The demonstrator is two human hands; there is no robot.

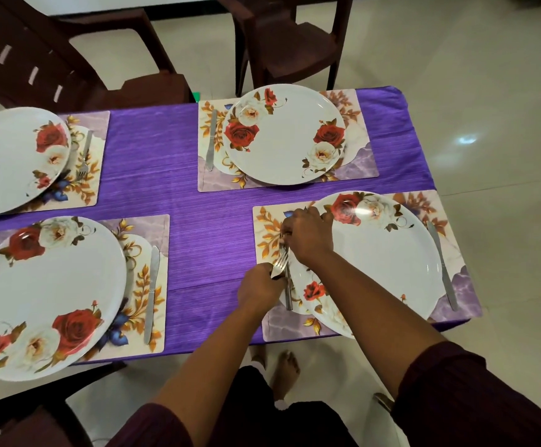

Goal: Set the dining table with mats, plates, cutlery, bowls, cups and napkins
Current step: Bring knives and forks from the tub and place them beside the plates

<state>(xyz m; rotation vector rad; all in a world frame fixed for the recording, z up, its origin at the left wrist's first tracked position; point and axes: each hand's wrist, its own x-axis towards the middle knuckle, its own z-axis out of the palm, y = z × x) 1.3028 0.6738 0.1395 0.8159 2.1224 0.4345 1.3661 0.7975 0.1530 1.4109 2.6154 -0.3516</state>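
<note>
Steel fork (287,282) lies on the near right mat (267,227) left of the plate (382,259), the right hand (306,235) pinching its tip, the left hand (261,287) clutching spare forks (278,267); cutlery step, next fork likely for the far mat (364,162)

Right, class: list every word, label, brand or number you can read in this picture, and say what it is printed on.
None can be read.
The white rose-patterned plates and floral place mats carry only pictures.
Any stamp on the steel table knife is too small to read.
</note>
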